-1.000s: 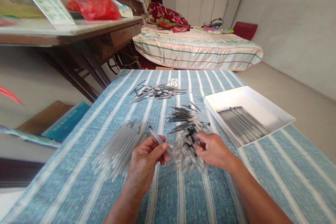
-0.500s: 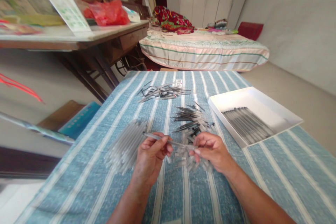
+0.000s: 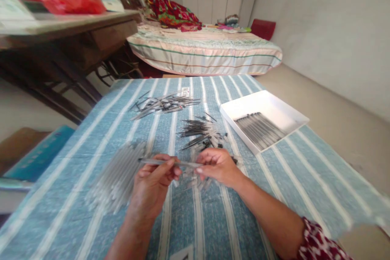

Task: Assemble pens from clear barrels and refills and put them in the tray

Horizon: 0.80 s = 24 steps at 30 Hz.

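A slim translucent pen (image 3: 183, 163) with a dark left tip lies nearly level between my two hands. My left hand (image 3: 155, 178) pinches its barrel between thumb and fingers. At the pen's other end, my right hand (image 3: 217, 166) is closed around it; whether a cap sits there is hidden by the fingers. Clear pen caps (image 3: 199, 183) lie loose below and behind my right hand. To the left of my left hand rests a stack of translucent pen barrels (image 3: 117, 174). Beyond my hands lie dark pen refills (image 3: 195, 128) in a bunch.
A white open box (image 3: 292, 120) on the right holds a row of dark-filled pens (image 3: 262, 130). Another pile of thin pen parts (image 3: 166, 103) lies farther back on the striped tablecloth (image 3: 100, 126). A wooden desk (image 3: 115, 32) stands left, a bed (image 3: 207, 53) behind.
The view has turned right, so everything appears farther left. The right hand has come slightly closer to the left along the pen, and both hands still hold it.
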Tool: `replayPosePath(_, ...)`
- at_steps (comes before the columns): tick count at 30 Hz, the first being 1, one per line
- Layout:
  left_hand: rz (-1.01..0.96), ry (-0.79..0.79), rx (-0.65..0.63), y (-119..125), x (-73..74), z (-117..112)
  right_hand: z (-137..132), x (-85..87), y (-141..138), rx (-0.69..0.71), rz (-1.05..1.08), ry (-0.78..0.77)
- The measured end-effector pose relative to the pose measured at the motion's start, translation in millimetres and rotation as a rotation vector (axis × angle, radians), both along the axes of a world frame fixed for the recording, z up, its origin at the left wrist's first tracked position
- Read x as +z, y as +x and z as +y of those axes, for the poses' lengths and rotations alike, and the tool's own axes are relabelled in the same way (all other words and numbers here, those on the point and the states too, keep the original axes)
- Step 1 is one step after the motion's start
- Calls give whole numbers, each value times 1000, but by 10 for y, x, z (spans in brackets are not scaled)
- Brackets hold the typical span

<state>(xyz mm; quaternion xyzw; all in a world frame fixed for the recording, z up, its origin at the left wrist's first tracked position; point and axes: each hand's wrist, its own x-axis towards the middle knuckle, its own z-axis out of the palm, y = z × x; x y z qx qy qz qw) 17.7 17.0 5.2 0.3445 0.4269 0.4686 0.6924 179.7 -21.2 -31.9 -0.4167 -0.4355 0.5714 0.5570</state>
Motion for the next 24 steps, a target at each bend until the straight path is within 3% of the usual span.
replayPosePath(7,103,-44,-60,55,13,134,116,-42,91,62,30,-2)
replayPosePath(12,142,-91,-22,74,41,136,149,-67,112,54,-5,5)
replayPosePath(24,134,21,-155,24,-124,209,140,-98,88,56,-121,98)
